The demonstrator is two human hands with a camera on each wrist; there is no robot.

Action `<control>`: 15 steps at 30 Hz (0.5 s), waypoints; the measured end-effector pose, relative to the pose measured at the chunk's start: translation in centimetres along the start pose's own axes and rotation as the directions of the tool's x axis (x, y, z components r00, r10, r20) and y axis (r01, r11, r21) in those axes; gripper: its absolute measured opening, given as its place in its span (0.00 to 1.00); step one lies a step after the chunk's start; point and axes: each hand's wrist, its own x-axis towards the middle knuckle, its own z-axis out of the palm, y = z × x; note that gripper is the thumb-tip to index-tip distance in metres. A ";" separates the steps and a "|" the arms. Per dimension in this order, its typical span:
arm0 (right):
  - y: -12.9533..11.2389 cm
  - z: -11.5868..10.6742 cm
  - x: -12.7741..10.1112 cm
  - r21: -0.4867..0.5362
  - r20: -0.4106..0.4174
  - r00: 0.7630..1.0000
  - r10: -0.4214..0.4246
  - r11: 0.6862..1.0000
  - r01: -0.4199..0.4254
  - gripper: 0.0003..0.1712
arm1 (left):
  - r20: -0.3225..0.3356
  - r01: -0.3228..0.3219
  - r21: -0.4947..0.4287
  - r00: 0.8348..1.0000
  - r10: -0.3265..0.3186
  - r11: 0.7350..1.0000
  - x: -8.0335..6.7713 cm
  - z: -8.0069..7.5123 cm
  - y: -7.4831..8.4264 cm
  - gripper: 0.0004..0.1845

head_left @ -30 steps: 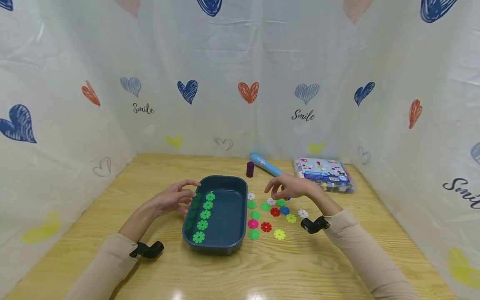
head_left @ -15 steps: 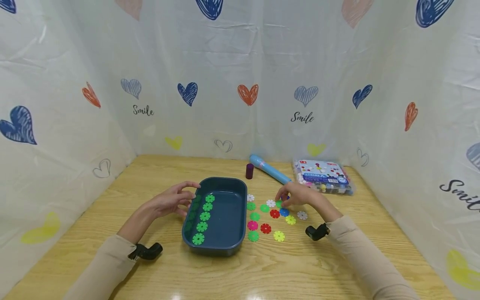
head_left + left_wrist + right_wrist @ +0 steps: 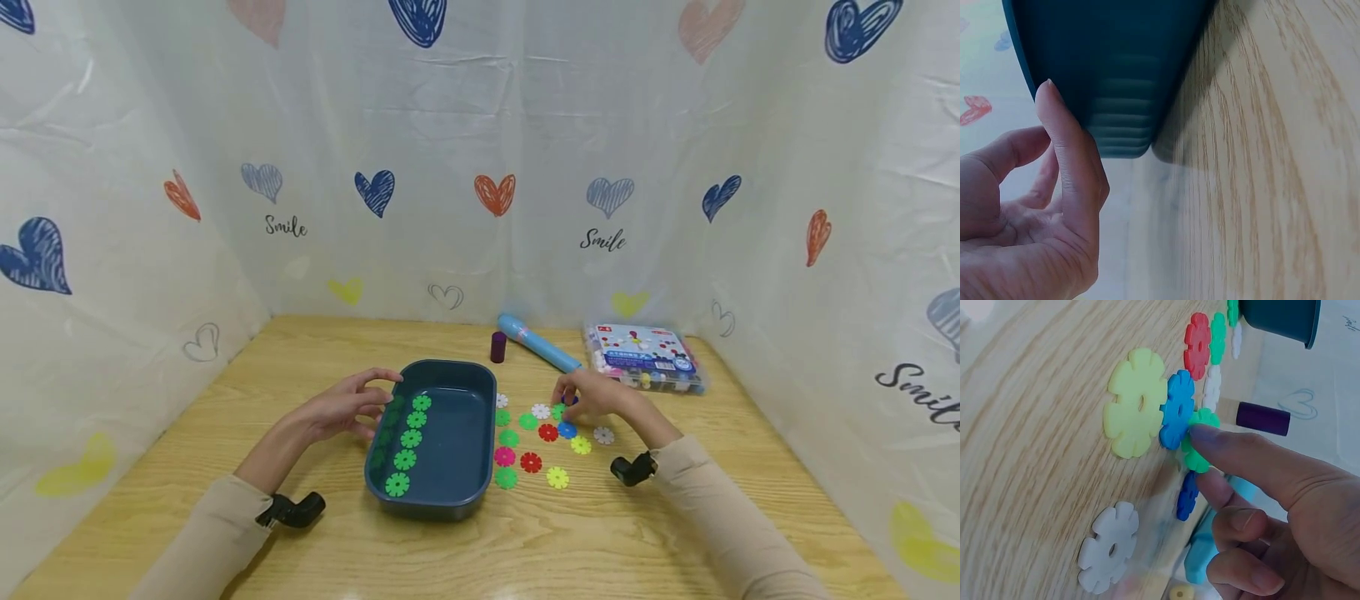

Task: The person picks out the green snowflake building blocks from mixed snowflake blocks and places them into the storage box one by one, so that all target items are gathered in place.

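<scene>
right hand (image 3: 596,398) fingers (image 3: 1235,453) press a green disc (image 3: 1199,440) flat on the counter (image 3: 675,517), not yet pinched; likely pick-up step, next needs a lift toward tray (image 3: 480,392). left hand (image 3: 341,406) relaxed beside the tray.

Green disc (image 3: 1200,442) partly covered by right hand's fingertip (image 3: 1207,434). Dark blue disc (image 3: 1187,495) half hidden behind fingers. Blue tube (image 3: 1200,559) at 6 o'clock blurred, cropped. Tray (image 3: 1110,69) cut off at 12 o'clock in left wrist view.
</scene>
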 end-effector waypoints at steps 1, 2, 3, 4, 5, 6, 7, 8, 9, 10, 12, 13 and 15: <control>0.0 0.0 0.0 0.005 0.001 1.000 0.001 1.000 -0.001 0.12 | -0.002 0.001 -0.001 1.000 -0.001 1.000 0.0 0.0 0.0 0.26; 0.1 0.1 0.0 0.009 0.001 1.000 0.000 1.000 0.000 0.12 | -0.004 0.003 -0.003 1.000 -0.003 1.000 0.1 0.0 0.0 0.26; 0.1 0.1 0.0 0.014 0.004 1.000 -0.004 1.000 0.004 0.12 | -0.005 0.004 -0.004 1.000 -0.004 1.000 0.1 0.0 0.0 0.26; 0.2 0.2 0.1 0.018 0.005 1.000 -0.007 1.000 0.007 0.12 | -0.005 0.002 -0.002 1.000 -0.002 1.000 0.1 0.0 0.0 0.26; 0.2 0.2 0.1 0.019 0.008 1.000 -0.018 1.000 0.018 0.12 | -0.006 0.003 -0.004 1.000 -0.003 1.000 0.1 0.0 0.0 0.26; 0.3 0.3 0.0 0.017 0.012 0.999 -0.031 0.999 0.031 0.11 | -0.004 0.003 -0.005 1.000 -0.003 1.000 0.1 0.0 -0.1 0.26; 0.3 0.3 0.0 0.018 0.015 0.999 -0.043 0.999 0.042 0.10 | -0.003 0.002 -0.006 1.000 -0.002 1.000 0.1 0.0 -0.1 0.27; 0.3 0.3 0.0 0.014 0.016 0.998 -0.058 0.998 0.058 0.10 | -0.001 0.001 -0.006 1.000 -0.001 1.000 0.0 0.0 -0.1 0.27; 0.4 0.3 0.0 0.011 0.018 0.997 -0.075 0.997 0.075 0.09 | -0.001 0.000 -0.007 1.000 0.000 1.000 0.0 0.0 -0.1 0.27; 0.4 0.3 -0.1 0.011 0.020 0.995 -0.094 0.996 0.093 0.08 | -0.001 0.000 -0.007 1.000 0.000 1.000 0.0 0.0 -0.1 0.27; 0.5 0.1 -0.1 0.012 0.020 0.990 -0.136 0.991 0.136 0.07 | -0.001 0.000 -0.009 1.000 0.000 1.000 0.0 0.0 -0.1 0.27; 0.5 0.0 -0.2 0.015 0.018 0.988 -0.155 0.988 0.155 0.08 | -0.003 0.000 -0.010 1.000 0.000 1.000 0.0 0.0 -0.1 0.27; 0.5 -0.3 -0.4 0.013 0.013 0.985 -0.174 0.985 0.174 0.09 | -0.004 -0.002 -0.009 1.000 0.002 1.000 0.0 0.0 0.0 0.27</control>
